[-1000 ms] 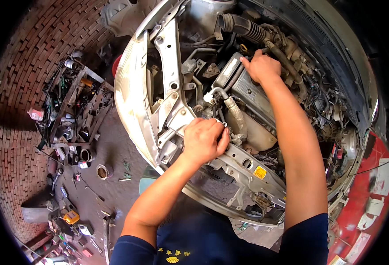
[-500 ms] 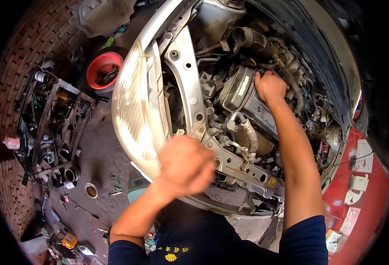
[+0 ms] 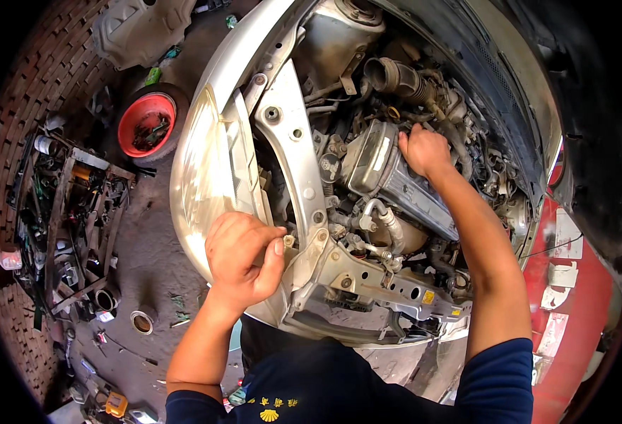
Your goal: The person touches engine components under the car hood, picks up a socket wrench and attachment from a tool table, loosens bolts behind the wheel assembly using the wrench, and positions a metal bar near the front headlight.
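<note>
Over the inner edge of the silver car's clear headlight (image 3: 201, 177), my left hand (image 3: 244, 258) is raised with its fingers curled in and the thumb near the bent index finger. Whatever the palm may hold is hidden. Close to its fingertips is a small bolt-like piece on the metal front crossmember (image 3: 307, 191). Deeper in the engine bay, my right hand (image 3: 426, 150) bears on the far side of the grey ribbed engine cover (image 3: 413, 187). Its fingers bend down at the cover's edge, and what they grip cannot be made out.
A ribbed air intake hose (image 3: 399, 76) with an open end lies beyond the engine. To the left, a red basin (image 3: 145, 126) of small parts sits on a tyre, near a rack of scrap parts (image 3: 78, 219). A red car panel (image 3: 565, 304) stands at the right.
My left hand has moved left, from above the crossmember to beside the headlight, and is no longer blurred. My right hand stays at the engine cover; the whole view has shifted slightly.
</note>
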Available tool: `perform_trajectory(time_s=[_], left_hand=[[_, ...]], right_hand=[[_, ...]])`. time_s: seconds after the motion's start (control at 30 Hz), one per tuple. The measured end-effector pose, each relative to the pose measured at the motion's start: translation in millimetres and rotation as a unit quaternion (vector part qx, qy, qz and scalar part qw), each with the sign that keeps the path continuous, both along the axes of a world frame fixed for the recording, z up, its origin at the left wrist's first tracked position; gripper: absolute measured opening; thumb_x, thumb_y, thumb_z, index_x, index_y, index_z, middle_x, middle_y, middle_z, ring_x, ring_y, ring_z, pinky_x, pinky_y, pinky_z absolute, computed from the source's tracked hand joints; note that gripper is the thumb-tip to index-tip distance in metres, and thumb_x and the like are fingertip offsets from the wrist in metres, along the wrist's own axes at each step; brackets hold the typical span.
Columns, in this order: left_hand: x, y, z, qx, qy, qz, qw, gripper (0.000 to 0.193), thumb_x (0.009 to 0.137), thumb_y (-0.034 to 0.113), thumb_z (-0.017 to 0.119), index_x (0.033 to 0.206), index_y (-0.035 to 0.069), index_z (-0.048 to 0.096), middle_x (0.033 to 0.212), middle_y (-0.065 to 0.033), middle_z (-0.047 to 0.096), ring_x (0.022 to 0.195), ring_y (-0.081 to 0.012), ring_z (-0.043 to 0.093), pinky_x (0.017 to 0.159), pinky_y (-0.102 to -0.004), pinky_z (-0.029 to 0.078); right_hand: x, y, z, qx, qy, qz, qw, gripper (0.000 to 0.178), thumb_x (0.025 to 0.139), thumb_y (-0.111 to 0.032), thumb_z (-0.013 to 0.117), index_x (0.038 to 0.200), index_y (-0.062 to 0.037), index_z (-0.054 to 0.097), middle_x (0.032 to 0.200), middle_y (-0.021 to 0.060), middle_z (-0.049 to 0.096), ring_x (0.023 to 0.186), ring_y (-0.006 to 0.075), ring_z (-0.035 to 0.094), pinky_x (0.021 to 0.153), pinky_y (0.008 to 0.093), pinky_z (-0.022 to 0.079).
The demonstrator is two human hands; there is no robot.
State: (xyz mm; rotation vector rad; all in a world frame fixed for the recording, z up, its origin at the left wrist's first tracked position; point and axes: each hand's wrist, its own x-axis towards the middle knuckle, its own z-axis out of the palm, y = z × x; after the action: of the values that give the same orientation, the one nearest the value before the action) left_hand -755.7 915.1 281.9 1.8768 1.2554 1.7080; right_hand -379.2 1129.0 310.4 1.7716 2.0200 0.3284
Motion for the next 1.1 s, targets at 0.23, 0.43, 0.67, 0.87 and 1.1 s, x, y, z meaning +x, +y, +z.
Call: perform_trajectory(time_s=[0.23, 0.43, 0.67, 0.87, 1.1], left_hand=[[-3.6, -4.7, 3.1, -0.031, 0.017, -0.018, 0.999, 0.009, 0.079, 0.005, 0.069, 0.087, 0.002, 0.072, 0.075, -0.0107, 0.062, 0.069, -0.0305, 0.060, 0.069, -0.0407, 0.046], [-3.2, -0.6, 1.7, 0.005, 0.013, -0.003, 1.000, 0.006, 0.078, 0.006, 0.073, 0.083, 0.005, 0.071, 0.071, -0.0073, 0.063, 0.062, -0.0272, 0.058, 0.064, -0.0393, 0.047], [-1.8, -0.4, 4.1, 0.003, 0.011, -0.002, 1.000, 0.006, 0.078, 0.006, 0.073, 0.083, 0.004, 0.071, 0.071, -0.0074, 0.064, 0.062, -0.0271, 0.058, 0.065, -0.0390, 0.046], [-1.6, -5.7, 5.5, -0.048, 0.014, -0.017, 0.999, 0.008, 0.079, 0.006, 0.069, 0.086, 0.002, 0.072, 0.074, -0.0112, 0.062, 0.068, -0.0321, 0.059, 0.072, -0.0424, 0.049], [-1.3, -5.8, 5.5, -0.050, 0.025, -0.018, 0.998, 0.009, 0.080, 0.006, 0.069, 0.087, 0.002, 0.073, 0.076, -0.0117, 0.064, 0.069, -0.0318, 0.060, 0.078, -0.0432, 0.051]], right_hand=[[10.7, -1.2, 1.8, -0.012, -0.008, 0.120, 0.993, 0.044, 0.106, -0.041, 0.052, 0.106, 0.0016, 0.062, 0.095, 0.0227, 0.074, 0.090, 0.0421, 0.072, 0.084, 0.0528, 0.057], [7.3, 5.1, 11.9, -0.050, 0.013, 0.148, 0.988, 0.040, 0.106, -0.039, 0.054, 0.107, 0.0011, 0.060, 0.102, 0.0240, 0.070, 0.100, 0.0439, 0.068, 0.090, 0.0534, 0.055], [10.5, 9.9, 17.8, -0.085, -0.023, 0.197, 0.976, 0.042, 0.105, -0.042, 0.054, 0.106, -0.0007, 0.065, 0.104, 0.0225, 0.073, 0.101, 0.0411, 0.070, 0.093, 0.0509, 0.056], [-3.3, -0.1, 18.5, -0.066, 0.044, -0.105, 0.991, 0.075, 0.108, -0.064, 0.034, 0.127, 0.0023, 0.063, 0.124, 0.0252, 0.073, 0.118, 0.0424, 0.069, 0.100, 0.0548, 0.053], [-0.7, 1.6, 19.9, -0.072, 0.043, -0.077, 0.994, 0.068, 0.108, -0.058, 0.044, 0.124, 0.0053, 0.061, 0.115, 0.0263, 0.075, 0.109, 0.0441, 0.071, 0.097, 0.0530, 0.055]])
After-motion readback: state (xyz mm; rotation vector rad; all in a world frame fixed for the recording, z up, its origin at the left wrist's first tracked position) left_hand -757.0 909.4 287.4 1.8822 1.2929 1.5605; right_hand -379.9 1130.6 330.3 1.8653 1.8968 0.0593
